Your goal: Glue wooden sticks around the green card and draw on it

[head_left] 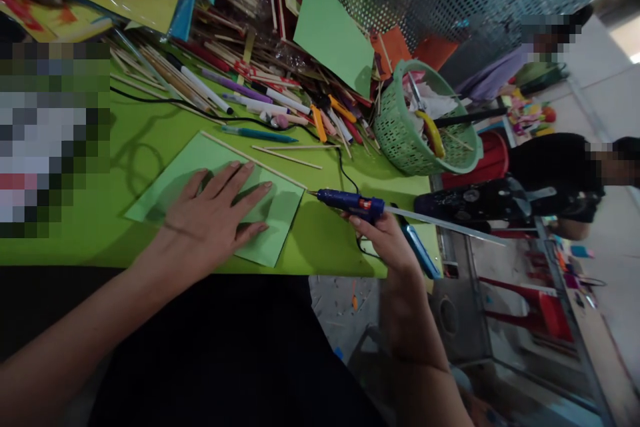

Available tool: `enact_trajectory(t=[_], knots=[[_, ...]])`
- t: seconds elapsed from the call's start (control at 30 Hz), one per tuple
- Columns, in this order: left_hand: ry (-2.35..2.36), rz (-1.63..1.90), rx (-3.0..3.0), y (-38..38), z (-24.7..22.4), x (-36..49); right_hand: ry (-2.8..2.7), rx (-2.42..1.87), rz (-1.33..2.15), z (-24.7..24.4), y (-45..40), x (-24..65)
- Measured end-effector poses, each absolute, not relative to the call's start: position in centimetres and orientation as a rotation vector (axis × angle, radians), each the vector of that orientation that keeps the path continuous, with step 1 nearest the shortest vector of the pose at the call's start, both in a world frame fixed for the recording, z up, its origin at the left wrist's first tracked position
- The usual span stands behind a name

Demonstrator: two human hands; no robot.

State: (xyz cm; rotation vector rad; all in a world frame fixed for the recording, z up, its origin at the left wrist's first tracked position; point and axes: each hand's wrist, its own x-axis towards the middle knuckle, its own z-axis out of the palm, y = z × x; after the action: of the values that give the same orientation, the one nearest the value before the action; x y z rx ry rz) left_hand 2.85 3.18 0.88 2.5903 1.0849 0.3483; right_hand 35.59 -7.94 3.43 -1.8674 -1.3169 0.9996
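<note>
My left hand point(217, 213) lies flat with spread fingers on a sheet of light green paper point(273, 233). Along the far edge of that sheet runs a thin wooden stick point(270, 170), close to my fingertips. My right hand point(383, 233) is wrapped round a blue hot glue gun point(350, 201). Its metal nozzle points left and sits at the stick's right end; whether the two touch I cannot tell. A long pale glue stick point(445, 224) juts out of the back of the glue gun. Two loose wooden sticks point(290, 153) lie just beyond the paper.
Pens, markers and scissors point(325, 117) crowd the back of the green table point(90, 250), with bundled sticks and coloured paper behind. A green plastic basket point(400, 123) holds tools at the right. A black cord point(170, 101) crosses the table. People are in the background.
</note>
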Motion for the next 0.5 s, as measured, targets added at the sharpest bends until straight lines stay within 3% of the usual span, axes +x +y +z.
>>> enact_trajectory(t=[0.5], knots=[[1.063,0.349,2.707,4.6,-0.3,3.1,-1.387,-1.871,0.947,2.8,-6.9,35.8]])
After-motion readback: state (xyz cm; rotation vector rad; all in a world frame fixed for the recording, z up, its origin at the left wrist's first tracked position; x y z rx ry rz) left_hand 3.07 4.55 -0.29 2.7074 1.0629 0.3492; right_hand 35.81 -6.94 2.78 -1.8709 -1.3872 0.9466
